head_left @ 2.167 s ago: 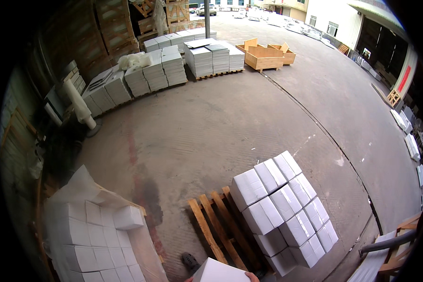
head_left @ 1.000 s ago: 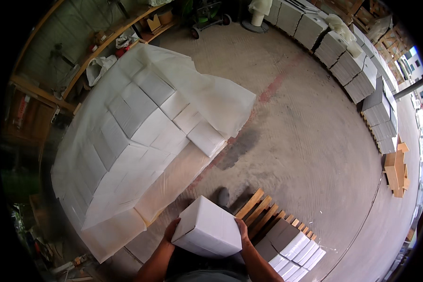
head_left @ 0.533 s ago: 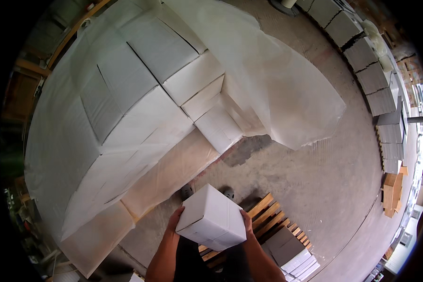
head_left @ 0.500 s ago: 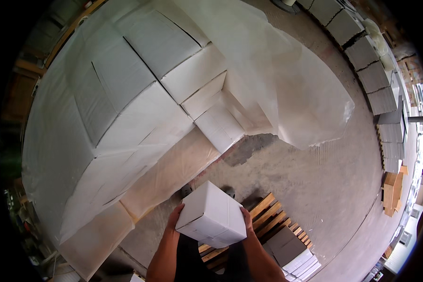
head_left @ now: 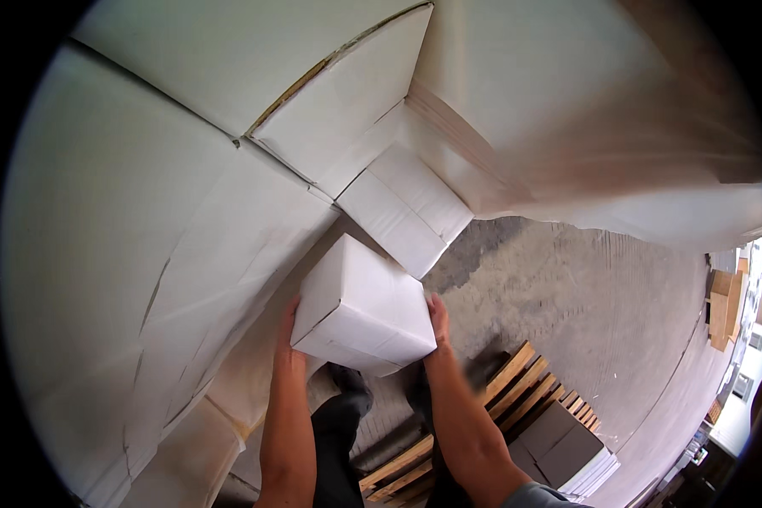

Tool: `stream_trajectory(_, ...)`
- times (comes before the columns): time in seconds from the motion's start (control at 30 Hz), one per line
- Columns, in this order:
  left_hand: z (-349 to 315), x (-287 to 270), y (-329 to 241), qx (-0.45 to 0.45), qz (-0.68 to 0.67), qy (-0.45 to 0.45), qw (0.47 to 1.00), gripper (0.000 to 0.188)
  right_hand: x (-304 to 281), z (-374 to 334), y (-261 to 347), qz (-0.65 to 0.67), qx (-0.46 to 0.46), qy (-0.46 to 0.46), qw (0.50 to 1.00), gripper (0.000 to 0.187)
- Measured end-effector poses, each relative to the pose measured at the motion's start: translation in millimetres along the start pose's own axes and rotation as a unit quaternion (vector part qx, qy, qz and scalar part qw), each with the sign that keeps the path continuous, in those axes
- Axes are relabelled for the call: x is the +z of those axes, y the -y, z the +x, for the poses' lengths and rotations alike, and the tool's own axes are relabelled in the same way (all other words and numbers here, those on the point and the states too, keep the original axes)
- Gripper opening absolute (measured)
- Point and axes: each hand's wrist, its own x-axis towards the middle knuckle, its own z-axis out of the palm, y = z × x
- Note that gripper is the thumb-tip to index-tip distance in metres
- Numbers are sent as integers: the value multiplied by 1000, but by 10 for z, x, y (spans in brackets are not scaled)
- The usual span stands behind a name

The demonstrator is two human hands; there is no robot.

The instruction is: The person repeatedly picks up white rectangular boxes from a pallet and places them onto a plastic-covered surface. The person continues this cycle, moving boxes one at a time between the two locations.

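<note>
A white cardboard box (head_left: pixel 372 296) is held between my two hands, in front of my legs and slightly tilted. My left hand (head_left: pixel 289 320) presses against its left side, and my right hand (head_left: pixel 438 320) grips the right side; part of the fingers is hidden behind it. Just beyond its far edge, another white box (head_left: pixel 405 207) sits low in the corner of the large stack of white boxes (head_left: pixel 144 229). From this view I cannot tell whether the two boxes touch.
Translucent plastic sheeting (head_left: pixel 584 127) hangs from the stack toward the right. A wooden pallet (head_left: pixel 516 381) lies behind my right arm, carrying several flat-topped white boxes (head_left: pixel 559 444). Concrete floor (head_left: pixel 567 296) stretches right. Brown cartons (head_left: pixel 724 309) stand at the far right.
I have moved forward to the stack with the box still in both hands. My arms reach farther out, and the box is now close to the one in the corner.
</note>
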Motion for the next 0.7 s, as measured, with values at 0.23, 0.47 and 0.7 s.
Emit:
stream_trajectory(0.23,-167,330,-75,93,-72,37,992,68,454,76,-374,58,-126,-14,990,58)
stream_trajectory(0.47,-35,832,196,174,216,-84,957,65,790,174,-612,44,-117,-139,982,57)
stream_trajectory(0.7,276,758,429,163,92,-157,970,66,735,307,-686,113,-132,-130,976,49)
